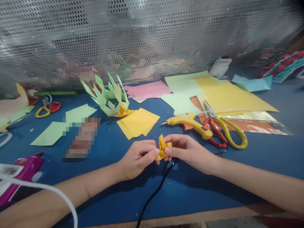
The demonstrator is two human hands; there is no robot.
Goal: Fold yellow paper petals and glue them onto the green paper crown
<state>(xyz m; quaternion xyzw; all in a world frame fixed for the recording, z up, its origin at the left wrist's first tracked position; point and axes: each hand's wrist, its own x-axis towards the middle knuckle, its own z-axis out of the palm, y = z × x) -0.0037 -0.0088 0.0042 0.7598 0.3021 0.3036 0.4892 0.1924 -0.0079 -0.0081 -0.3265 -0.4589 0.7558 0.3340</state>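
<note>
Between both hands is a small yellow folded paper flower (162, 147), its pointed petals standing up. My left hand (140, 156) pinches it from the left with thumb and curled fingers. From the right, the thumb and fingers of my right hand (186, 150) are closed on its other side. Just beyond the hands lie several yellow paper squares (140, 122). Behind those stands a green folded paper crown (109, 99) with pointed tips, and a yellow paper flower (123, 111) sits at its base. A yellow glue gun (187, 122) rests right of the hands, nozzle pointing left.
Large scissors (225, 126) with red and yellow handles lie on paper sheets (225, 91) at right. Smaller scissors (48, 106), green paper (51, 134) and a purple pouch (22, 177) are at left. A black cord (156, 190) crosses the blue table; perforated metal (142, 41) stands behind.
</note>
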